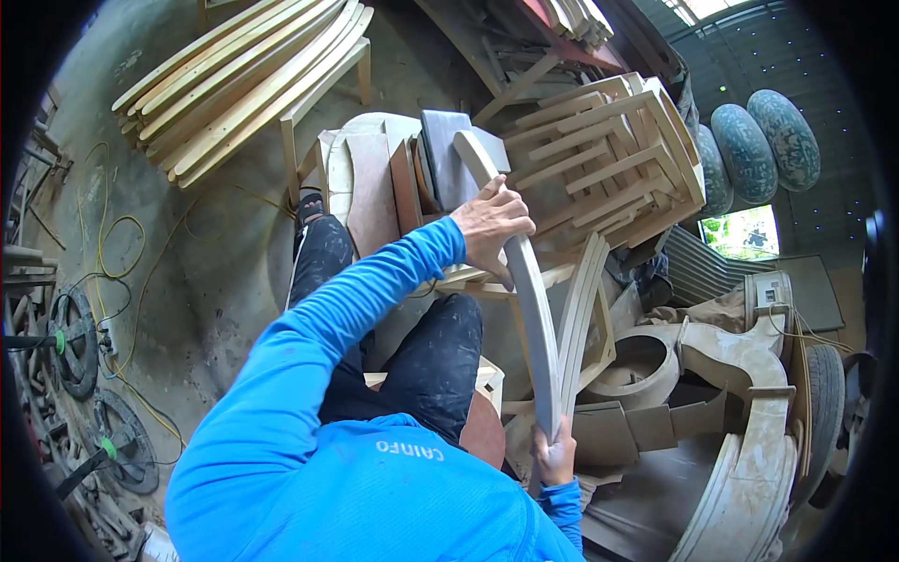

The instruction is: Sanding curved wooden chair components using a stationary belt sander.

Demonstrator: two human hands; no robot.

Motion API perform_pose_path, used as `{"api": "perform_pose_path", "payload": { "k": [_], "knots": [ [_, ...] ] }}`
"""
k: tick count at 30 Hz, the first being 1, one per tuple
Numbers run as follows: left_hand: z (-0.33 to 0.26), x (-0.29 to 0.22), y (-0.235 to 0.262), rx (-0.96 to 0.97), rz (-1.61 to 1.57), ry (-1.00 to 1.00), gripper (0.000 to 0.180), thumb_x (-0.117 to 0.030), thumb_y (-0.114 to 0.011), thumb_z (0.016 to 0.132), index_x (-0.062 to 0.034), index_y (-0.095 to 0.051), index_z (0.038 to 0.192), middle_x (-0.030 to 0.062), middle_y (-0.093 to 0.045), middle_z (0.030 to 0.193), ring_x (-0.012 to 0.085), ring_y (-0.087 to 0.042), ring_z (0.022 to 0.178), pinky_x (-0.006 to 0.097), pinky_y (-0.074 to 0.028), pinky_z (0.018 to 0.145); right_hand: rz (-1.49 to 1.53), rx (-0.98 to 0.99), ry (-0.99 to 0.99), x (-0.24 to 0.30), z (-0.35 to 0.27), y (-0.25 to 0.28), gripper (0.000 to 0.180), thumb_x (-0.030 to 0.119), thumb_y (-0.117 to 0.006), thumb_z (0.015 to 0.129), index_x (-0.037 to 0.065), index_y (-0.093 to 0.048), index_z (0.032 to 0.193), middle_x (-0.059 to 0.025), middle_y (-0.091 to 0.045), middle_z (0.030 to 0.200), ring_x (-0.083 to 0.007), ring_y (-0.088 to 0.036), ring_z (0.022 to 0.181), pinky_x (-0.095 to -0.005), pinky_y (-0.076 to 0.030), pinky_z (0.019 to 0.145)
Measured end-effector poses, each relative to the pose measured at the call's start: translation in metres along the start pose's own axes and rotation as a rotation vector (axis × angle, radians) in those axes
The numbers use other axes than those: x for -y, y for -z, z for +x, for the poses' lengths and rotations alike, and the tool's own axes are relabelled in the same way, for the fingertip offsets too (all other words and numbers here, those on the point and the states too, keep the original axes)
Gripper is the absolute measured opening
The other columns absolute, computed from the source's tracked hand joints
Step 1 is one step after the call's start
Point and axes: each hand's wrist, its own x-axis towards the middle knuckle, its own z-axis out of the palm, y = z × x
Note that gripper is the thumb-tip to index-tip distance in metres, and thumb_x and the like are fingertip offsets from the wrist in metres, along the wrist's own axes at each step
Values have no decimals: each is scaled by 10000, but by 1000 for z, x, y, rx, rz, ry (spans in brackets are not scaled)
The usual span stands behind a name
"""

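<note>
A long curved wooden slat (pixel 532 300), pale with a greyish face, runs slantwise in front of me. My left hand (pixel 493 225) is closed over its upper part, fingers wrapped across the wood. Lower down, my right hand (pixel 554 453) grips the same slat close to its near end. The slat's far tip reaches over a grey padded block (pixel 448 155) that stands among boards. Just right of the slat, a few similar curved slats (pixel 582 309) lean beside a wooden frame. What is under my left palm is hidden.
Many curved slats (pixel 253 80) lie stacked at the far left. A pile of wooden frames (pixel 609 155) stands at the far right. Yellow cables (pixel 140 244) trail over the floor. Nearer right are a round wooden ring (pixel 646 365), carved wooden parts (pixel 740 356) and a tyre (pixel 822 412).
</note>
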Motion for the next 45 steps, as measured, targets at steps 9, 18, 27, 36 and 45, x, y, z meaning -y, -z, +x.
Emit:
{"api": "perform_pose_path", "payload": {
  "k": [9,18,27,36,45],
  "knots": [
    [1,93,12,195,26,212,683,-740,-415,967,-116,-652,1114,125,-603,1220,316,-469,1358,554,-122,1249,-89,-21,149,57,84,-68,321,266,-688,952,62,-531,1143,-292,-687,863,-512,-682,861,-532,-535,686],
    [14,186,25,354,253,481,960,-850,-303,916,-67,-585,1393,158,-418,1583,324,-237,1544,526,-114,1266,-24,-7,250,104,171,-127,308,286,-696,954,79,-510,1086,-305,-673,862,-542,-639,858,-583,-509,668],
    [9,-5,27,323,242,282,997,-880,-390,859,11,-668,1210,237,-601,1307,383,-457,1371,542,-198,1231,-48,32,150,25,31,-24,306,221,-754,877,77,-617,1110,-212,-699,840,-431,-708,766,-467,-562,692],
    [59,-170,46,473,-639,-131,318,-279,-776,712,-127,-676,972,147,-704,800,388,-701,803,491,-546,714,-1075,-1344,573,32,2,201,314,186,-611,985,-15,-657,1222,-189,-635,1236,-355,-598,1169,-461,-453,1036],
    [103,-253,30,-170,-1245,223,794,-307,-834,846,-43,-336,1405,164,-539,1182,215,-552,1095,386,-500,892,292,-655,488,66,42,-9,788,316,-801,885,12,-386,1482,-205,-546,1419,-311,-558,1282,-429,-502,973]
  ]
}}
